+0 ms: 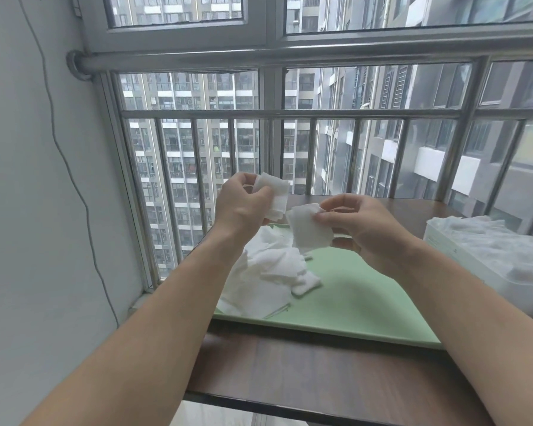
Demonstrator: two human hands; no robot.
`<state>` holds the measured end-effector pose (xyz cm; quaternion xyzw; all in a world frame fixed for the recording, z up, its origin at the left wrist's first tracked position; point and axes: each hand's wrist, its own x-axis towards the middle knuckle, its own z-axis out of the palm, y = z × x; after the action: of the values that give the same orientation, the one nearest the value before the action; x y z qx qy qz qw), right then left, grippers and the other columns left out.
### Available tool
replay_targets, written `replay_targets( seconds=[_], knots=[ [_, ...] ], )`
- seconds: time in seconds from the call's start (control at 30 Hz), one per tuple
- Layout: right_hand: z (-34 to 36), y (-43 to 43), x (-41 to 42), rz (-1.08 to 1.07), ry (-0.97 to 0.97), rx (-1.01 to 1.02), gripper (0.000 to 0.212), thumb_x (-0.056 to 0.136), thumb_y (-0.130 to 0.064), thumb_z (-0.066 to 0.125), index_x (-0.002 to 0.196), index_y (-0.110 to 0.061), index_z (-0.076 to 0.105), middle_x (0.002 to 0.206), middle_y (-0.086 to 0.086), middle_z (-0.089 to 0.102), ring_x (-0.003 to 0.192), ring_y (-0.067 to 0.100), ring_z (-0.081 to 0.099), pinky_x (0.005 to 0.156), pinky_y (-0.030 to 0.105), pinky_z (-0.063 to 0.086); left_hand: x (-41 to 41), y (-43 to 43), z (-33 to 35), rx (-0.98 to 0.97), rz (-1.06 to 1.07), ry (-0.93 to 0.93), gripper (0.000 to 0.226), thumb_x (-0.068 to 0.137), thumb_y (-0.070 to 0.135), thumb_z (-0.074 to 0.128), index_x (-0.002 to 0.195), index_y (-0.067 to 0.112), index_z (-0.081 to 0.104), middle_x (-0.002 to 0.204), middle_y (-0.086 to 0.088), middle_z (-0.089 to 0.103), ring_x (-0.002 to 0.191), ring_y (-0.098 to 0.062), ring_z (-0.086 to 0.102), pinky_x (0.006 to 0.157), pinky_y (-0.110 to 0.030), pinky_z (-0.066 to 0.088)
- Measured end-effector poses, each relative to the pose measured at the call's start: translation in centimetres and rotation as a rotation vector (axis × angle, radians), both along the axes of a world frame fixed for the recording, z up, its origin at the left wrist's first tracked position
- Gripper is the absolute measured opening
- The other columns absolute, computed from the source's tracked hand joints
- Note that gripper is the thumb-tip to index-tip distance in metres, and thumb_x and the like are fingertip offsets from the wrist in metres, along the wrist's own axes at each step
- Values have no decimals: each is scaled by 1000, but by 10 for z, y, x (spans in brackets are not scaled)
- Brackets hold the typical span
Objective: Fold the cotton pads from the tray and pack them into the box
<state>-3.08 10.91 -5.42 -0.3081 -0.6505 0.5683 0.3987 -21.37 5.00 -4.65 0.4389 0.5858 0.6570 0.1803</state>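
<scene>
White square cotton pads (271,272), soft and fibrous, lie heaped on flat pale-green tray (366,296). Left hand (243,204) grips a small stack (274,195); right hand (357,222) pinches one limp pad (310,230), both above tray.

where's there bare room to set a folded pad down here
Bare: the green tray's near and right part, between the pad pile and the box; also the brown table strip in front of the tray. Crowded: the tray's far left, under the pile, with the left hand and right hand holding pads above it.
</scene>
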Motion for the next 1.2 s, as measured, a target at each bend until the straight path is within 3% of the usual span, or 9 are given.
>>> replay_targets(
  seconds=[0.13,0.23,0.33,0.47,0.6,0.77,0.87,1.2],
  knots=[
    [1,0,1,41,79,-27,28,84,6,71,99,-13,57,102,12,62,84,27,66,70,37,58,1,-1,0,10,-19,-15,19,91,6,60,109,13,59,105,-8,66,81,-19,68,58,-27,60],
    [4,0,3,122,144,-47,33,85,11,66,109,-10,59,105,14,62,90,30,66,83,45,57,2,-1,0,16,-68,-24,27,90,3,65,115,10,58,103,-11,69,81,-19,70,60,-28,60],
    [5,-2,4,245,182,-63,30,83,1,71,110,-9,63,108,16,66,95,30,66,87,45,55,4,-2,-1,16,-164,6,27,89,3,71,113,10,61,96,-10,74,80,-21,74,64,-30,62],
    [6,-4,5,230,132,-16,21,81,-16,72,100,-10,66,99,12,69,88,27,64,72,33,54,9,-2,-3,6,-272,52,29,85,-4,74,112,2,65,92,-11,77,78,-20,74,65,-31,62],
    [5,-3,4,121,71,60,23,74,-24,77,93,-12,72,86,9,73,73,21,62,65,28,51,10,-1,-4,-34,-297,127,28,87,-14,61,106,4,69,94,-14,76,84,-24,74,66,-30,62],
    [3,-1,6,-9,-10,120,23,77,-21,81,94,-9,73,80,7,74,65,15,65,60,24,51,11,-2,-6,-59,-358,151,12,97,7,63,107,5,71,97,-12,76,90,-25,75,68,-31,62],
    [3,0,6,-49,-35,134,22,79,-20,82,95,-9,72,78,4,74,63,13,64,61,25,51,14,-3,-5,-66,-393,150,21,101,22,59,107,6,72,96,-10,75,88,-21,75,68,-30,62],
    [3,-1,5,-120,-57,186,18,78,-18,83,88,-13,69,81,7,58,73,15,55,65,28,41,16,-3,-6,-94,-388,198,28,104,26,53,106,6,72,104,-22,70,96,-34,71,73,-39,64]
  ],
)
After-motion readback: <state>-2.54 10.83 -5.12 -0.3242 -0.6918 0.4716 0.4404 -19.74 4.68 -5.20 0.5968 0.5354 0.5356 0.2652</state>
